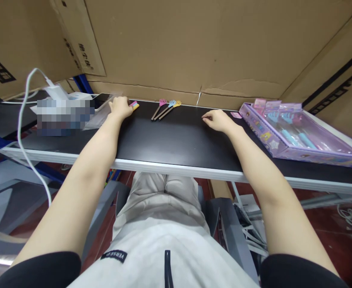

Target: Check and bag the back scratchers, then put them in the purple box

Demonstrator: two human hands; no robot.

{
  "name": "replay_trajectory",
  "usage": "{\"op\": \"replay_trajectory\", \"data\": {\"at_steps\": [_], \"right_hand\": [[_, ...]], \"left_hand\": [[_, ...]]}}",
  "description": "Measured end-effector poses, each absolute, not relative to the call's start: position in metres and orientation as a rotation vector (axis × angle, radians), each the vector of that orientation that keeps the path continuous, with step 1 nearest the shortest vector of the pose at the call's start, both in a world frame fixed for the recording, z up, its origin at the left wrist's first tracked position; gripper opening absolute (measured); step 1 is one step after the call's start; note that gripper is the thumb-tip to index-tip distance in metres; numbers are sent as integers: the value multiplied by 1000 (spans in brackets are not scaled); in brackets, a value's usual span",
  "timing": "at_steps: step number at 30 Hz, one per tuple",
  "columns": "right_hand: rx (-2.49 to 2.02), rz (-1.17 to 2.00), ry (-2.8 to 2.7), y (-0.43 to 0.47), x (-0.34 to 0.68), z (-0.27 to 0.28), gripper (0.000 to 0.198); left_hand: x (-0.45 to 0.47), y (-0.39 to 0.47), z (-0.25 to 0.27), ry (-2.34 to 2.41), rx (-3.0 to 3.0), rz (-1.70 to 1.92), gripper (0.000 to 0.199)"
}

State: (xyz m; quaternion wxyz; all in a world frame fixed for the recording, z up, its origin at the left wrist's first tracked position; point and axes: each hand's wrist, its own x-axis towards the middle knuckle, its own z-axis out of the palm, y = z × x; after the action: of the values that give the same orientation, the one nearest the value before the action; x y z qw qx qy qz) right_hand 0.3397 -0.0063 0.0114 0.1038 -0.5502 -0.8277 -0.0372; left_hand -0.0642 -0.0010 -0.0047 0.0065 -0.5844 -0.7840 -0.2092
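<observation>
My left hand [120, 107] rests at the back of the black tabletop, its fingers curled over a small group of pink, blue and yellow handles [135, 105]. Their ends stick out on the hand's right side; the rest is hidden. To the right of them lie three little claw-headed back scratchers [166, 110], with pink, blue and yellow heads and thin metal rods. They fan out side by side, touched by neither hand. My right hand [218, 120] lies on the table further right, fingers drawn together in a pinch, with nothing visible between them.
A purple display box [302, 134] holding packaged scratchers stands at the right, beside a small pink card [236, 115]. Left of my left hand are a clear plastic bag [99, 117], a blurred-out item [65, 116] and a white cable [21, 132]. Cardboard walls [176, 48] close off the back.
</observation>
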Motion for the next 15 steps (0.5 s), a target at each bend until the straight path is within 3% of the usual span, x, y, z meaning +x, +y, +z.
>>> {"op": "replay_trajectory", "data": {"at_steps": [8, 15], "right_hand": [[-1607, -315, -2642, -1, 269, 32, 40], [-1539, -190, -2699, 19, 211, 34, 41]], "left_hand": [[-75, 10, -21, -2515, -1859, -623, 65], [-75, 11, -26, -2584, -1799, -697, 71]]}}
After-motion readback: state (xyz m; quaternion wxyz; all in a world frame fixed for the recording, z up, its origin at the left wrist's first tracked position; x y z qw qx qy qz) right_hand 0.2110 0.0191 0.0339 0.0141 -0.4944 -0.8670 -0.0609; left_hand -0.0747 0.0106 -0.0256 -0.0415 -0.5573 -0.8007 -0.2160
